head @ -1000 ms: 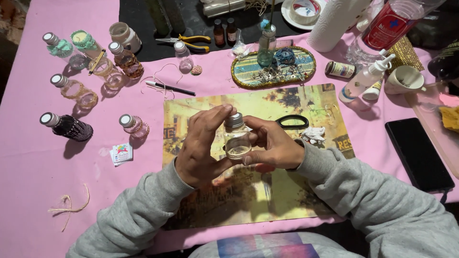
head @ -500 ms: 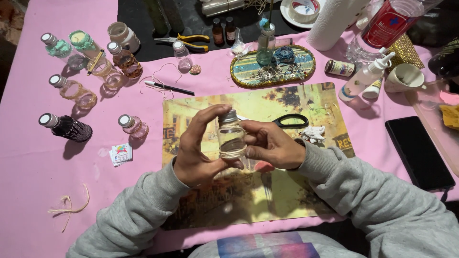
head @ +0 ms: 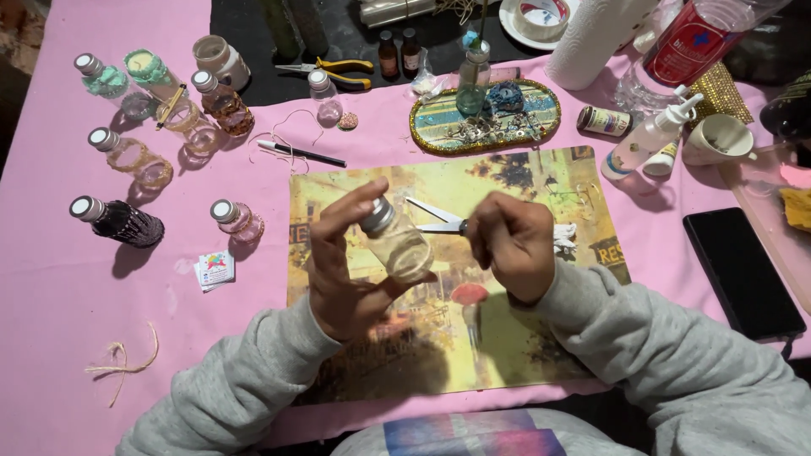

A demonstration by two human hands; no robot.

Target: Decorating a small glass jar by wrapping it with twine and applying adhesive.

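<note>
A pink-covered tabletop (head: 76,304) carries a yellow printed mat (head: 524,177) at its middle. Above the mat, the left hand (head: 346,270) wraps its fingers (head: 351,207) around a small clear bottle (head: 399,245) with a silver cap, tilted left. The right hand (head: 511,245) is curled shut just right of it, over scissors (head: 435,221). Decorated bottles (head: 118,221) stand far left
</note>
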